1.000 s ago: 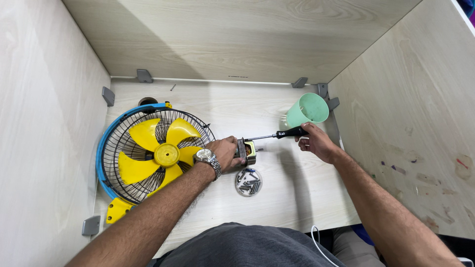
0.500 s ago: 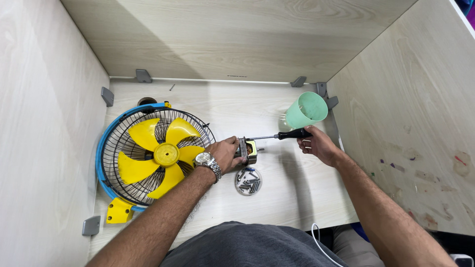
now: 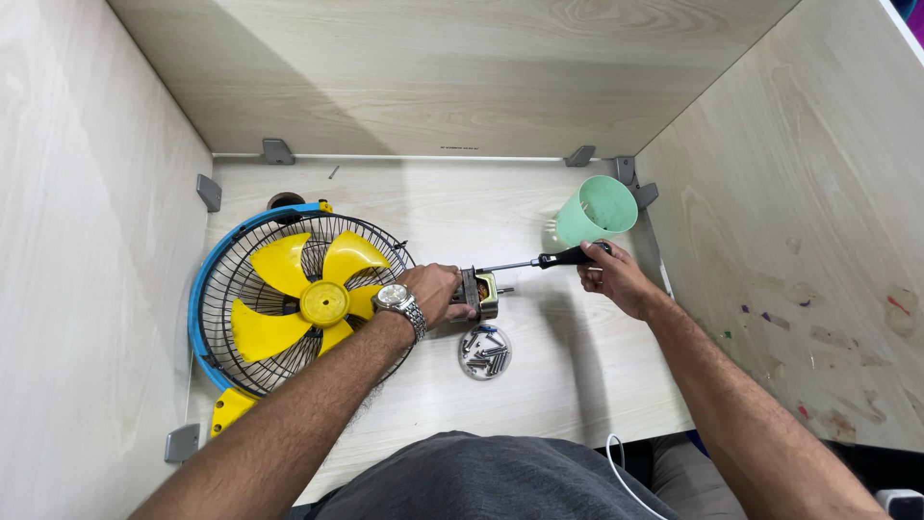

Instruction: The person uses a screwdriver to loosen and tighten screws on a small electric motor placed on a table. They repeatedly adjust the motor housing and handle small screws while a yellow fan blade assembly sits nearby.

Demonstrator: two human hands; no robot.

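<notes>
My left hand (image 3: 435, 291), with a metal wristwatch, grips a small fan motor (image 3: 480, 294) standing on the wooden table (image 3: 577, 385). My right hand (image 3: 610, 278) holds a black-handled screwdriver (image 3: 539, 262) by its handle. Its shaft runs left and its tip meets the top of the motor. A fan with yellow blades (image 3: 306, 297) in a black wire guard with a blue rim lies flat on the table, just left of my left hand.
A small clear dish of several screws (image 3: 485, 351) sits just in front of the motor. A green plastic cup (image 3: 597, 210) stands at the back right, close behind my right hand. Wooden walls close in the left, back and right sides. A white cable (image 3: 621, 469) hangs at the front edge.
</notes>
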